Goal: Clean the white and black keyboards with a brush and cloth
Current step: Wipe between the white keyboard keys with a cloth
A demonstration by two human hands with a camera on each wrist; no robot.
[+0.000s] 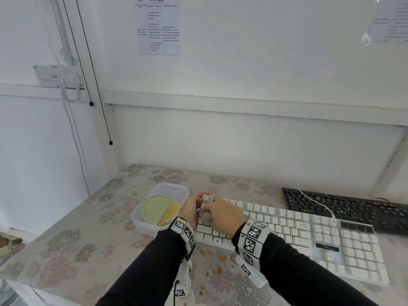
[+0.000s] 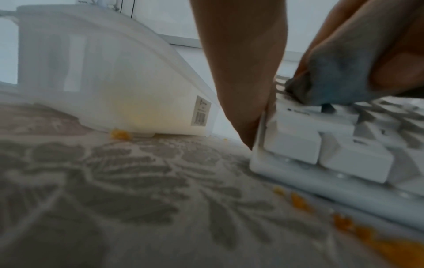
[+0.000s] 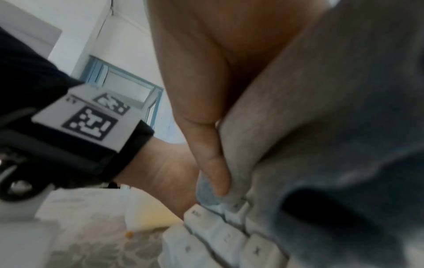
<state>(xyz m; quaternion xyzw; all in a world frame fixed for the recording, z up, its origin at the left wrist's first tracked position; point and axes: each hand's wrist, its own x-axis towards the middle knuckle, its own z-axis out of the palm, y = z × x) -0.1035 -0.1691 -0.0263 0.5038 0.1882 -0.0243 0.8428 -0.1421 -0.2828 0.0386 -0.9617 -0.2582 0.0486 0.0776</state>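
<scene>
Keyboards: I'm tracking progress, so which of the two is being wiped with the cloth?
The white keyboard, nearer the person: the right hand presses the grey cloth onto it. The black keyboard lies untouched behind.

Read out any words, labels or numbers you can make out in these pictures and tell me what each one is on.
"TRACE": header of the sheet on the wall; the table text below it is too small to read.
Second wall paper: blurred, unreadable.
White keyboard keycaps: legends too blurred to read.
Black keyboard: legends unreadable.
Barcode sticker on the plastic container: print too small.
Wrist band: coded square markers only, no words.
</scene>
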